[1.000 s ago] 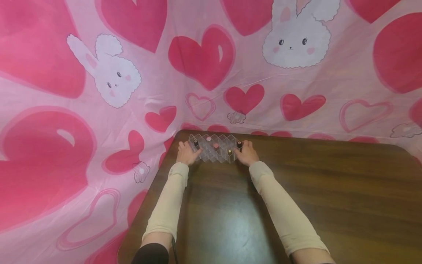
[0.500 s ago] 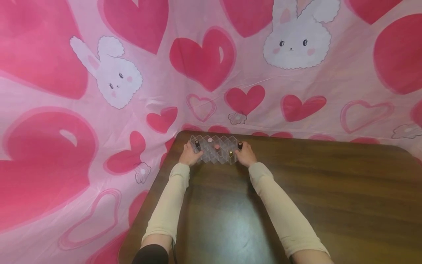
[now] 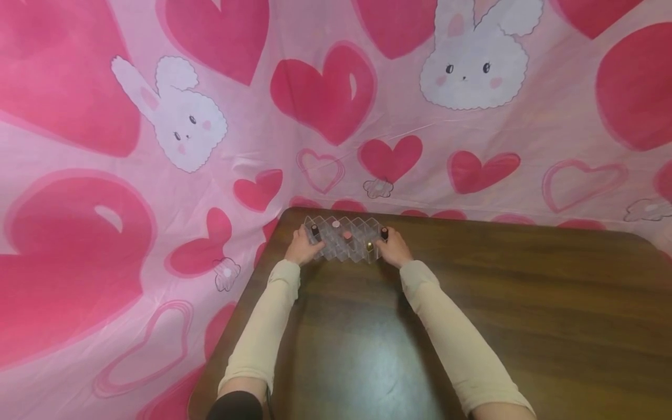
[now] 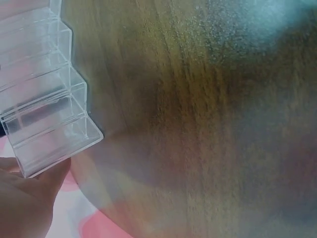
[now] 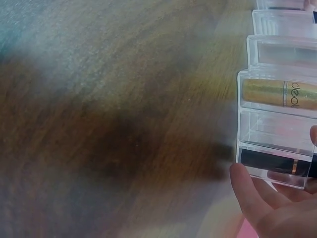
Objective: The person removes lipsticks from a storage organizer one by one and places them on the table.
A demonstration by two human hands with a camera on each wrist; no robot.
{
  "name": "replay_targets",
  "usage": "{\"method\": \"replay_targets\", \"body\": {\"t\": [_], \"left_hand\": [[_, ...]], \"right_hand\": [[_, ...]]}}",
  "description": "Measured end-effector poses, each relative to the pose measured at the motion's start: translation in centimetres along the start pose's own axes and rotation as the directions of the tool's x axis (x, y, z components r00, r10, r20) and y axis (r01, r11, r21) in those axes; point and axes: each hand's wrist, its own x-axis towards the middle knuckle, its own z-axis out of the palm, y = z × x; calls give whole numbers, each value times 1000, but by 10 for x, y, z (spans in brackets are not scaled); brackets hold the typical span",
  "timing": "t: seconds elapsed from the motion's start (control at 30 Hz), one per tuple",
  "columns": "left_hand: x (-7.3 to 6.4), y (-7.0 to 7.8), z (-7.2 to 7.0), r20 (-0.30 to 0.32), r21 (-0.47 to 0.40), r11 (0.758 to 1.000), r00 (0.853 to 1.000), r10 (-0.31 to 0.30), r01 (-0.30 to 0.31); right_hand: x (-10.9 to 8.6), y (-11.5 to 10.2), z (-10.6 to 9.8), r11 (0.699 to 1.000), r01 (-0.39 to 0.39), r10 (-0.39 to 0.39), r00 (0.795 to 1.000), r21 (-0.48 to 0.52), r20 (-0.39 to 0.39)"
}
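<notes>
A clear plastic lipstick organizer (image 3: 358, 254) with zigzag compartments is near the far left corner of the table. My left hand (image 3: 302, 247) grips its left end, thumb at the front and fingers along the side. On the opposite end, my right hand (image 3: 396, 249) holds it the same way. Inside stand a black lipstick (image 3: 315, 230) at the left, two pinkish-topped tubes (image 3: 347, 235) mid-row, a gold tube (image 5: 262, 93) and another black lipstick (image 5: 267, 161) beside the right hand. The left wrist view shows unfilled compartments at the left end.
A dark brown wooden table (image 3: 346, 332) with rounded corners extends to the right and toward me. Pink cloth (image 3: 210, 146) printed with hearts and rabbits hangs close along its back and left edges.
The organizer, held at both ends, has shifted very slightly right and nearer to me. The right hand has settled a little around its end; the left hand hardly moves.
</notes>
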Motion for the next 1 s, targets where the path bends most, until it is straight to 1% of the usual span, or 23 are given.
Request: {"method": "replay_targets", "body": {"t": [0.33, 0.43, 0.63, 0.77, 1.0], "left_hand": [[1, 2, 1, -4, 24, 1000, 1000, 5, -4], [0, 2, 2, -1, 17, 1000, 1000, 6, -6], [-2, 6, 3, -18, -9, 1000, 999, 27, -27], [-3, 6, 5, -22, 1, 999, 999, 33, -33], [-6, 7, 8, -31, 21, 999, 998, 46, -45]], "right_hand": [[-4, 4, -2, 1000, -8, 8, 1000, 0, -8], [-4, 6, -2, 1000, -7, 7, 1000, 8, -10], [-7, 11, -6, 999, -2, 2, 1000, 36, -12], [-10, 12, -9, 999, -7, 7, 1000, 49, 1], [-15, 12, -11, 999, -9, 8, 1000, 40, 4]]}}
